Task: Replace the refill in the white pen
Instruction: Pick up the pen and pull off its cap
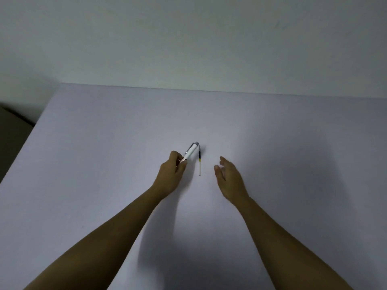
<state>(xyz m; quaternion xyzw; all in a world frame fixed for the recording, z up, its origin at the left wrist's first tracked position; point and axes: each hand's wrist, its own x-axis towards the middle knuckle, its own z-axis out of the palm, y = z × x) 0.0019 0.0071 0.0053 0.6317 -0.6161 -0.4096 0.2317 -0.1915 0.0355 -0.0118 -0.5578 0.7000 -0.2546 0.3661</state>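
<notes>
My left hand (172, 170) is closed around the lower end of the white pen (191, 152), whose grey cap end and clip point up and away from me. A thin refill (199, 161), dark at its far end, with a yellow band and a pale near end, lies flat on the table just right of the pen. My right hand (229, 177) hovers to the right of the refill with fingers spread, holding nothing and not touching it.
The work surface is a pale table (104, 143) that meets a plain wall (188, 38) at its far edge. The table's left edge drops off to a dark floor area (12, 130).
</notes>
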